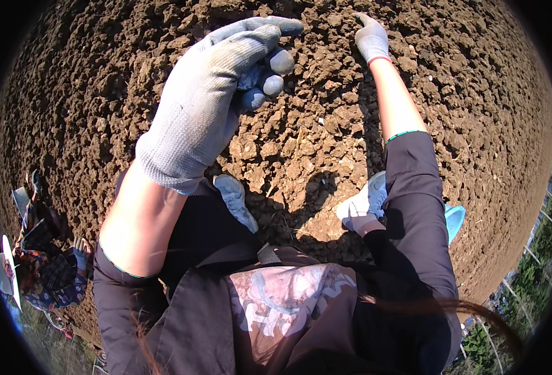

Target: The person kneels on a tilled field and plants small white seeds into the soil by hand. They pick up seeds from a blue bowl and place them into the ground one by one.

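My left hand, in a whitish knitted glove with a blue-grey coating, is raised over the clumpy brown soil. Its fingers curl towards the palm, and the darker fingertips face right. Something pale and bluish shows between them; whether it is a held object or the glove's palm cannot be made out. Farther out on the right, my right hand, in a similar glove with a red cuff edge, reaches down at the soil. One of its digits points to the upper left; the others are mostly hidden.
A light blue plastic container shows partly behind my right sleeve. My shoes stand apart on the soil. At the far left a co-worker in a patterned top and a wide-brimmed hat is bent low. Greenery lines the lower right rim.
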Motion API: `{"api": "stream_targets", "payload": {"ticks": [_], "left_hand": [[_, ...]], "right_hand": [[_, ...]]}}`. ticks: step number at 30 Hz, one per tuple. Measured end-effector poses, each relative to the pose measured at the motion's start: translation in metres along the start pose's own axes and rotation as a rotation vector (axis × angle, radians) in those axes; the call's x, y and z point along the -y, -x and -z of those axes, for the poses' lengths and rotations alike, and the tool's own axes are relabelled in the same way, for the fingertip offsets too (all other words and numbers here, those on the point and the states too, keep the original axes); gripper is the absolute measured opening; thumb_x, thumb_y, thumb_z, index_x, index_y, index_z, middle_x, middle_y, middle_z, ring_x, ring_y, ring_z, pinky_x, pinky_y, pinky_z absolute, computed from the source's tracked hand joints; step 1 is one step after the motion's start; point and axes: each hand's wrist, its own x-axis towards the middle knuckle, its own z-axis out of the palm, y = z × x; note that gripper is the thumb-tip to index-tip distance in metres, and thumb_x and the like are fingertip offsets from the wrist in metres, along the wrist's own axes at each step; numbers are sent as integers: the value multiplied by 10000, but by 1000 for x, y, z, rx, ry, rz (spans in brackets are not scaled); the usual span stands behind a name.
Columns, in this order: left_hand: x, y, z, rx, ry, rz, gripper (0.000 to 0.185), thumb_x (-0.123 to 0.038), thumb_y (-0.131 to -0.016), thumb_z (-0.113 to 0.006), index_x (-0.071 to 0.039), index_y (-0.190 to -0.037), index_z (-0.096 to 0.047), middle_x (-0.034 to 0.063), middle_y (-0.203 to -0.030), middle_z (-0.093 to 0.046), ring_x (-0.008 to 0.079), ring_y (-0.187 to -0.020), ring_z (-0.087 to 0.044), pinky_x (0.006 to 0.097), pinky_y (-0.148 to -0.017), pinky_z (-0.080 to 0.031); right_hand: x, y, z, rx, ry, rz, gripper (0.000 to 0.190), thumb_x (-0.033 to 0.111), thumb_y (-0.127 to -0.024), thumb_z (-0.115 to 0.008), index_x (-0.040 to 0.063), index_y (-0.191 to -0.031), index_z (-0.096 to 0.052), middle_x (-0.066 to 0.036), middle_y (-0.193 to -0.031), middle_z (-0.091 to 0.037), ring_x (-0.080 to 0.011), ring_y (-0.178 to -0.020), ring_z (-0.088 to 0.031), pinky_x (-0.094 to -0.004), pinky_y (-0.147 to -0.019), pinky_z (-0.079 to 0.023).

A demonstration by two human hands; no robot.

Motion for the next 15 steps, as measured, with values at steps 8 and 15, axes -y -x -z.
{"api": "stream_targets", "payload": {"ticks": [8,15], "left_hand": [[-1,-6,-5,-62,5,96,426,-165,-1023,-494,38,-1393,-556,-4,-897,-612,18,-702,-480,146,-564,-368],[4,-13,-3,42,106,118,313,-227,-1046,-564,-26,-1267,-660,-20,-860,-663,25,-712,-593,140,-604,-427]], "right_hand": [[-19,-55,-71,318,195,55,561,140,-943,-483,225,-1498,-470,-143,-1555,-468,-382,-1396,-487,-532,-1140,-416],[-23,-37,-54,299,370,261,682,31,-962,-472,230,-1596,-316,-42,-1663,-316,-344,-1440,-448,-498,-1181,-379]]}}
